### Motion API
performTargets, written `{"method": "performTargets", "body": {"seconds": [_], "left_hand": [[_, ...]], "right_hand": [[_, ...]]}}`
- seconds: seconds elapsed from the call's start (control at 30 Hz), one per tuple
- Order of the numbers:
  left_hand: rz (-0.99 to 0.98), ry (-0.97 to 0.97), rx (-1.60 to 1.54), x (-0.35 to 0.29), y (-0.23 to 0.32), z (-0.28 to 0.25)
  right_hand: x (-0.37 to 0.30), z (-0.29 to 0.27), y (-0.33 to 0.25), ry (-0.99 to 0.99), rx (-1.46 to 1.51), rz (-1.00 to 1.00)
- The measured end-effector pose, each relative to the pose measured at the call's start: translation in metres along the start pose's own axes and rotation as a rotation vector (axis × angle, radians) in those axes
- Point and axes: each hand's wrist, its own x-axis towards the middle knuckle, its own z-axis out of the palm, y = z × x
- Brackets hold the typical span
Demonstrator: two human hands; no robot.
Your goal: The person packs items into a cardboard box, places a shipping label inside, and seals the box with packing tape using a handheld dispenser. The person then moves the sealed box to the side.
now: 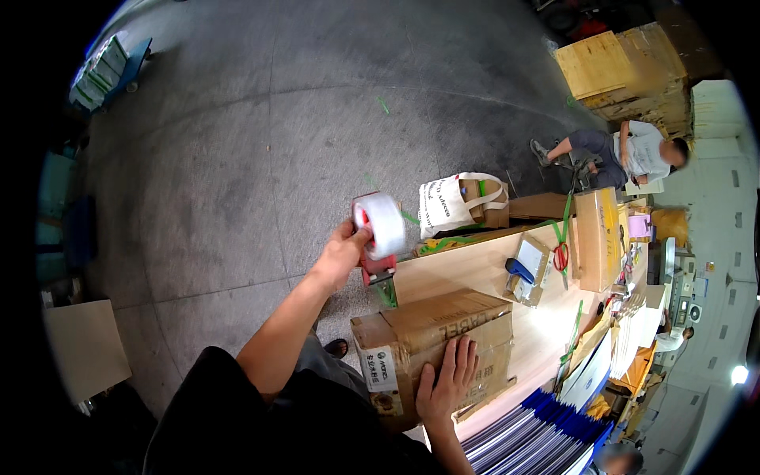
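My left hand (342, 252) is closed round a red tape dispenser (378, 271) carrying a big roll of clear tape (388, 225). It is raised off the table's left end, beyond the cardboard box. Brown and sealed with tape, the cardboard box (427, 321) has a white label on its near left side and sits on the light wooden table (451, 277). Flat on top of that box lies my right hand (445, 386), fingers stretched out and slightly spread, gripping nothing.
Farther along the table are a small carton (534, 289) with a blue-handled tool (519, 271), red-handled scissors (561, 257) and a tall carton (595, 239). Blue-edged folders (530, 431) are stacked at the near right. A white tote bag (447, 207) stands past the table edge. A person (641, 154) sits behind.
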Motion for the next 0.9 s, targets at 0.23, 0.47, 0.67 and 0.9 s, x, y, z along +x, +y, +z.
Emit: {"method": "performTargets", "body": {"seconds": [0.23,0.47,0.67,0.9], "left_hand": [[0.765,-0.565,0.793,-0.202,0.026,0.062],[1.150,-0.813,0.952,-0.214,-0.079,0.038],[0.866,-1.013,1.012,-0.222,-0.041,0.049],[0.351,-0.301,1.571,-0.114,-0.014,0.062]], "right_hand": [[-0.024,0.029,0.045,0.262,0.511,0.019],[-0.047,-0.032,0.050,-0.007,1.395,0.258],[-0.091,-0.061,0.020,-0.160,1.209,0.277],[-0.092,-0.060,0.012,-0.147,1.456,0.324]]}}
